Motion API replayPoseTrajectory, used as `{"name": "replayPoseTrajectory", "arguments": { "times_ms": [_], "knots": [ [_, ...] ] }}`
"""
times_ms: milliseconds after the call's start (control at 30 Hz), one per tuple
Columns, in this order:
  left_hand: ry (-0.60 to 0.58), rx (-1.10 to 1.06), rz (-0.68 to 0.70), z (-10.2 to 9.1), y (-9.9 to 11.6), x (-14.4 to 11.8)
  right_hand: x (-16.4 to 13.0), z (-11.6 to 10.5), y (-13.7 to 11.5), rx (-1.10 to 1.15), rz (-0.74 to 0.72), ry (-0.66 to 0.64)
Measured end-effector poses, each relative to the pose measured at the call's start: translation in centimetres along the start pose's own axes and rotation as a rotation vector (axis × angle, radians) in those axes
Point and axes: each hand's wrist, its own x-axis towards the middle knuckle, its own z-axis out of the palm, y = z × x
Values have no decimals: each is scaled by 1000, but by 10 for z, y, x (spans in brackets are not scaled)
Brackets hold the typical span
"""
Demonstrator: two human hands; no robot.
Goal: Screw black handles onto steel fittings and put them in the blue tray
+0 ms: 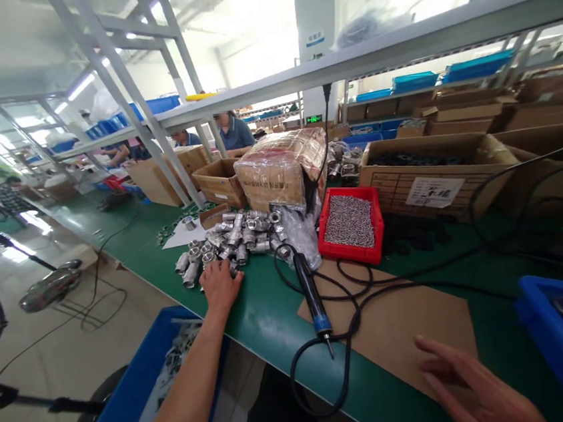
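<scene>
My left hand (220,286) reaches to the near edge of a pile of silvery metal pipe fittings (237,232). Its fingers curl down around a fitting there, largely covering it. My right hand (468,383) hovers above the lower right of a flat cardboard sheet (413,318), thumb and fingers apart and nothing between them. Between the two hands lies a black electric screwdriver (312,295) with a blue collar, its bit pointing toward me and its cord looped around it. Beyond it stands a red bin (328,254) of tiny metal parts.
A blue crate (145,403) sits below the table edge at left; another blue bin (534,318) with round metal parts is at right. Behind the pile stand a plastic-wrapped carton (271,178) and an open cardboard box (440,184). A shelf (346,63) crosses overhead. Other people sit farther back.
</scene>
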Motion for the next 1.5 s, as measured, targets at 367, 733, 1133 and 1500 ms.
{"name": "replayPoseTrajectory", "arguments": {
  "times_ms": [367,733,1133,1500],
  "knots": [
    [-68,-76,-169,-10,-34,-6,4,22,15,54,124,-85],
    [-92,-820,-548,-37,-7,-21,7,24,20,62,195,-33],
    [-920,-1853,-827,-67,192,-132,44,51,-72,273,-157,-54],
    [-701,-957,504,-44,251,-93,26,18,-6,75,15,22]
  ]
}}
